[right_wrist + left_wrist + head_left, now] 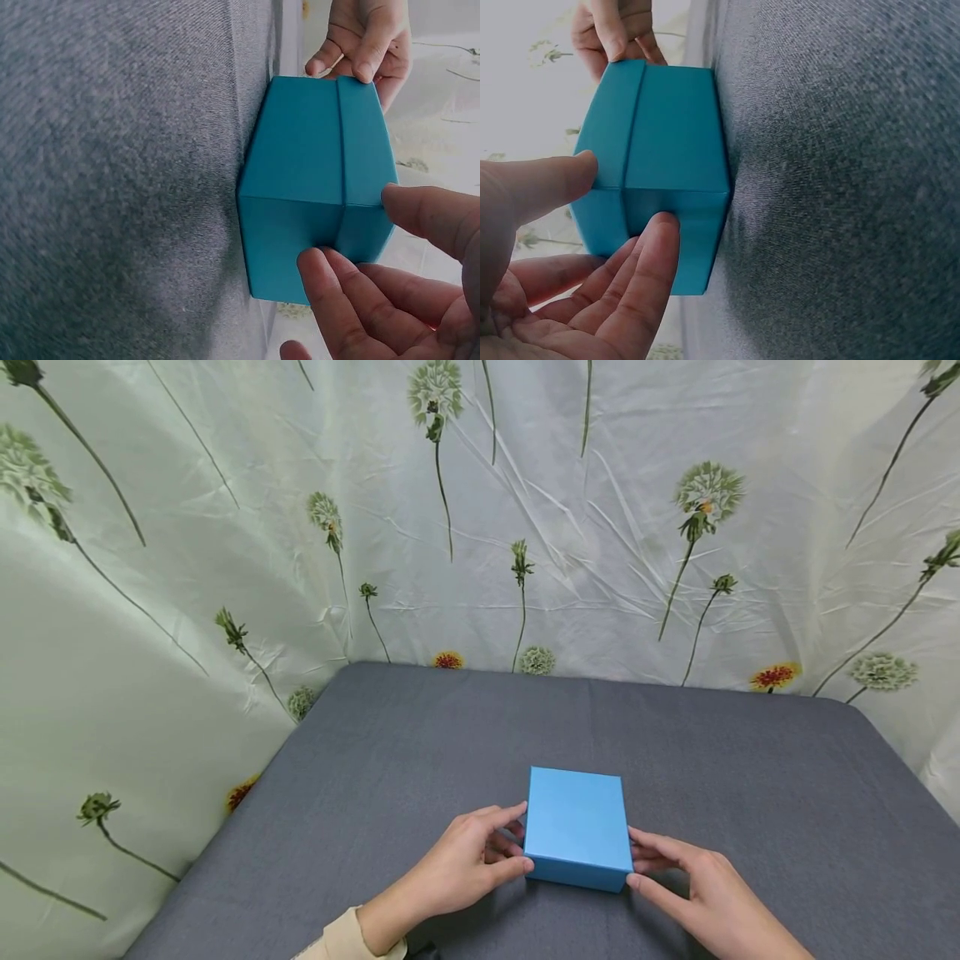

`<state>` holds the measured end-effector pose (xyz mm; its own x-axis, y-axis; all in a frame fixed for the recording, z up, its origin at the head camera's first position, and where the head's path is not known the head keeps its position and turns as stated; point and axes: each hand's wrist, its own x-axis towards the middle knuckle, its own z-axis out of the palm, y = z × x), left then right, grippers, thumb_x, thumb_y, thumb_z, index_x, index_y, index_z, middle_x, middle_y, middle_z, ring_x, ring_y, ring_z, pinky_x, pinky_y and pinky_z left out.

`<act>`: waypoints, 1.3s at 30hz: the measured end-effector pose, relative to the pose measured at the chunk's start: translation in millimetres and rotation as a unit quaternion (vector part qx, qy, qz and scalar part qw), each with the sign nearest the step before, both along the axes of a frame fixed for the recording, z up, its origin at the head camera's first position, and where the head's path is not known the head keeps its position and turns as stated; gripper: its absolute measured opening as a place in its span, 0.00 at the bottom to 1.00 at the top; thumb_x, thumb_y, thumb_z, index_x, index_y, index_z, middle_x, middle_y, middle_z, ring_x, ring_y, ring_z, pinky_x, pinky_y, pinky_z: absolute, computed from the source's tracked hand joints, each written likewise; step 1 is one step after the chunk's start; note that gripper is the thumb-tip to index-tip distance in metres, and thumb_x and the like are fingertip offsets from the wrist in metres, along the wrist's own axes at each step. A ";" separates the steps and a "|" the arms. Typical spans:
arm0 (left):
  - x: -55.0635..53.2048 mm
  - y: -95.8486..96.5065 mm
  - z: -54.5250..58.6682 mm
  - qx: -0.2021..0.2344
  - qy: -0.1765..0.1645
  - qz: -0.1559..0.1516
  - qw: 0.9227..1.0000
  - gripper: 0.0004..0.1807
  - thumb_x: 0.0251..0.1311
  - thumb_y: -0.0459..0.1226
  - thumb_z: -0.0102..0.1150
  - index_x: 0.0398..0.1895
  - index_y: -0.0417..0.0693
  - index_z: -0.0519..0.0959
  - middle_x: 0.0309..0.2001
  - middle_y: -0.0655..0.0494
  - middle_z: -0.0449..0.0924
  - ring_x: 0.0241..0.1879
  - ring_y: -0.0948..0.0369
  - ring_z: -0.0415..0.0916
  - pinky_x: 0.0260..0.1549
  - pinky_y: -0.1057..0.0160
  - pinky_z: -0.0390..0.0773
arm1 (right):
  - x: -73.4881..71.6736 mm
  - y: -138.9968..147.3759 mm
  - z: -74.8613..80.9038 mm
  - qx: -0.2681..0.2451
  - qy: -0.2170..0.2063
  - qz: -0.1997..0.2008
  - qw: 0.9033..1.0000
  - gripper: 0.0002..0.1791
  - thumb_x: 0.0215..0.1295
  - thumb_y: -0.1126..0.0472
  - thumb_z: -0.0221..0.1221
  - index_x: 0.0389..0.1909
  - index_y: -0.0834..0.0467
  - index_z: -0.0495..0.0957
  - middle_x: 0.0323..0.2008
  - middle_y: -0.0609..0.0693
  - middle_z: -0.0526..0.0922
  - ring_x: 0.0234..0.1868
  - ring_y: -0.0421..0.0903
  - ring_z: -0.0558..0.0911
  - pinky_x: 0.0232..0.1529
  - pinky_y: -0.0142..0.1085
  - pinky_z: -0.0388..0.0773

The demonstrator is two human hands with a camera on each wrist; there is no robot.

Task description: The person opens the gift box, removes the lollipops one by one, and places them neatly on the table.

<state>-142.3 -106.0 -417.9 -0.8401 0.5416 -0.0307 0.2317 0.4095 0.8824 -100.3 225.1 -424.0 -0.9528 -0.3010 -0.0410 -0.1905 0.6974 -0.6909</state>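
A square blue cardboard box (576, 818) sits on the grey cloth, its lid (609, 124) fitted over the base (300, 142). On its left side, my left hand (476, 860) holds the near left corner, thumb on the lid and fingers against the side wall. My right hand (697, 881) holds the opposite near corner the same way, its thumb at the lid's edge. In the left wrist view, one fingertip (662, 225) reaches below the lid's lower edge onto the base. The inside of the box is hidden under the lid.
Grey cloth (420, 735) covers the table beneath the box. A white curtain (600, 527) printed with dandelions hangs behind and along the left side. A cream sleeve (348, 937) shows at the left wrist.
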 end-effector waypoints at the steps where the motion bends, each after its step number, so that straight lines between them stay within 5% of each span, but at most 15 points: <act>1: -0.1 0.0 0.4 -0.001 0.001 0.000 1.000 0.37 0.70 0.40 0.72 0.79 0.43 0.71 0.54 0.55 0.83 0.47 0.72 0.84 0.45 0.75 0.84 | 0.0 -0.1 0.6 0.003 0.001 -0.001 1.000 0.35 0.74 0.45 0.67 0.74 0.59 0.75 0.54 0.41 0.90 0.49 0.31 0.88 0.48 0.32 0.85; 12: 2.2 -0.4 7.9 -0.005 0.026 0.001 1.000 0.36 0.70 0.42 0.72 0.78 0.44 0.71 0.53 0.55 0.83 0.48 0.70 0.85 0.44 0.73 0.84 | 3.0 -2.5 8.4 0.010 0.017 -0.026 0.999 0.33 0.74 0.45 0.68 0.74 0.55 0.76 0.54 0.40 0.90 0.50 0.34 0.87 0.47 0.34 0.84; 24: 2.5 -3.4 19.9 0.000 0.053 0.011 0.999 0.35 0.70 0.42 0.72 0.78 0.45 0.72 0.55 0.54 0.83 0.49 0.67 0.85 0.45 0.71 0.85 | 5.6 -7.1 14.2 -0.001 0.106 -0.036 0.994 0.27 0.73 0.48 0.69 0.70 0.48 0.80 0.55 0.33 0.88 0.51 0.33 0.87 0.46 0.35 0.84; 39: 1.9 -30.1 33.5 0.036 0.056 0.040 0.997 0.35 0.70 0.44 0.72 0.77 0.48 0.73 0.59 0.51 0.83 0.53 0.60 0.86 0.51 0.68 0.85 | -0.4 -32.7 33.5 -0.019 0.144 -0.017 0.989 0.30 0.70 0.51 0.72 0.70 0.52 0.79 0.51 0.32 0.86 0.51 0.35 0.88 0.54 0.42 0.86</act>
